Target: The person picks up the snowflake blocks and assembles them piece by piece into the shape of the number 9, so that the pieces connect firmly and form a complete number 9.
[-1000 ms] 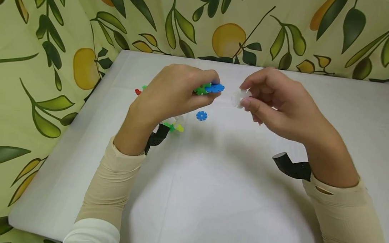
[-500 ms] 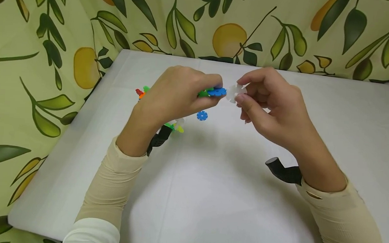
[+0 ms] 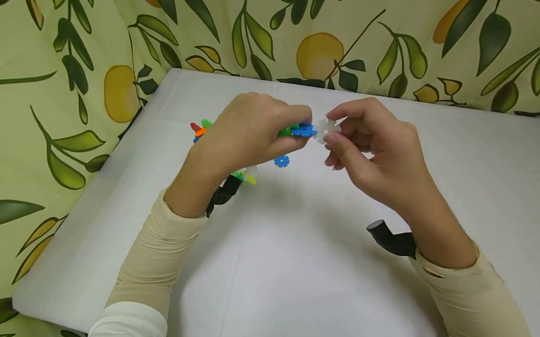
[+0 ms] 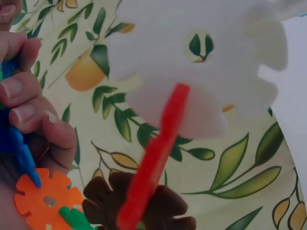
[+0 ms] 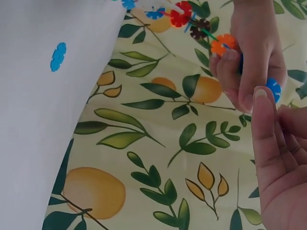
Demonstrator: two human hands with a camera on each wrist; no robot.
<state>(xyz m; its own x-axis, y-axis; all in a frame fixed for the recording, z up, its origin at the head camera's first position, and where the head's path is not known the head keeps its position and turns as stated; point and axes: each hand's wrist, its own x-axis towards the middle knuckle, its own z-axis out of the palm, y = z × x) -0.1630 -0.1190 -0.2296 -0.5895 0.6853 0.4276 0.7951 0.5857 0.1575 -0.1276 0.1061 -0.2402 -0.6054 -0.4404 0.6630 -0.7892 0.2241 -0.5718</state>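
Note:
My left hand (image 3: 253,128) grips a chain of slotted plastic discs, with a blue disc (image 3: 303,131) sticking out past its thumb and forefinger. Farther along the chain, an orange disc (image 4: 50,196), a brown disc (image 4: 110,196) and a red disc (image 4: 158,148) show in the left wrist view. A large blurred whitish disc (image 4: 230,52) is close to that camera. Between thumb and forefinger, my right hand (image 3: 377,152) pinches a translucent white disc (image 3: 328,127). Its edge meets the blue disc's edge; whether their slots interlock is hard to see. My palm hides part of the chain.
A loose blue disc (image 3: 281,161) lies on the white table (image 3: 293,268) below my left hand. Red, orange and green pieces (image 3: 201,130) show left of that hand. Green and yellow pieces (image 3: 248,176) show by its wrist. Leaf-patterned cloth (image 3: 318,56) hangs behind the table.
My right hand has moved left, bringing the white disc from apart up against the blue disc. The left hand has shifted slightly right and down with the chain.

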